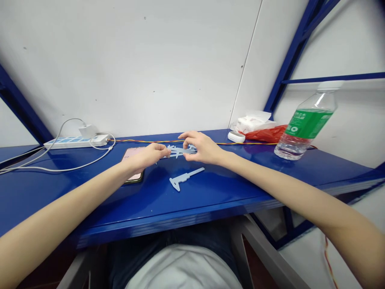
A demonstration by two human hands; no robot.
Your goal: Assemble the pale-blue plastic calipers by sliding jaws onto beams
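Observation:
Light blue-grey plastic vernier calipers lie in a loose group on the blue table, between my two hands. The fingertips of my left hand are pinched at the left end of one caliper. My right hand curls over the right end of it, with thumb and fingers around it and part of the group hidden behind them. A single caliper lies apart, nearer to me, its jaws toward the lower left. Under my left wrist is a phone with a lit screen, partly covered by my hand.
A power strip with a white charger and cable is at the left. To the right stand a water bottle, a red plastic bag, a tissue pack and a small white case. Thin red-yellow wires run along the back.

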